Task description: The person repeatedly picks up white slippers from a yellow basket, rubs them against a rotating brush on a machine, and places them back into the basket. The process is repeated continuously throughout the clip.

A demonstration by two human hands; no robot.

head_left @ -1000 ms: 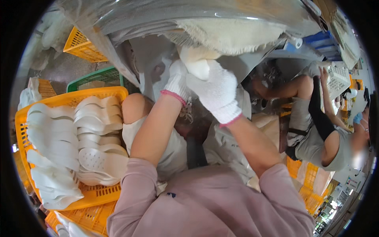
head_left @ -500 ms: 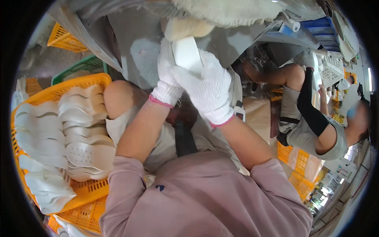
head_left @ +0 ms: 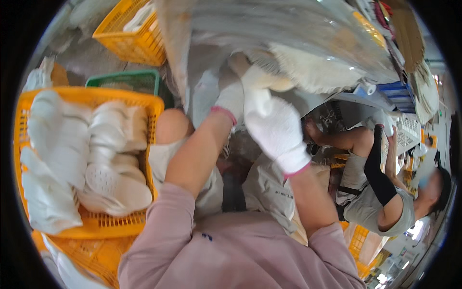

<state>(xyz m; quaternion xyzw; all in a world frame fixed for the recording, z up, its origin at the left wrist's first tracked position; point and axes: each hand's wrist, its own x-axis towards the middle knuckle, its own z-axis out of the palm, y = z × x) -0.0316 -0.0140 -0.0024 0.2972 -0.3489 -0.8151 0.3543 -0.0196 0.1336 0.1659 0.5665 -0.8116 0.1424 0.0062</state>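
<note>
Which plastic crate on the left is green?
The green crate just beyond the large yellow-orange crate of white pieces; the others there look yellow-orange.

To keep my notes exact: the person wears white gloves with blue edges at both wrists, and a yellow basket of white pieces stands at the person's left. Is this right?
Not quite: the glove edges are pink, not blue, as the head view shows. The white gloves and the yellow basket of white pieces on the left are as you say.

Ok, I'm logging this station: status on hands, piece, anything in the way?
Right hand on white piece. Left hand close beside it, grip unclear. Fringed cloth close by, contact too blurred to tell.
</note>
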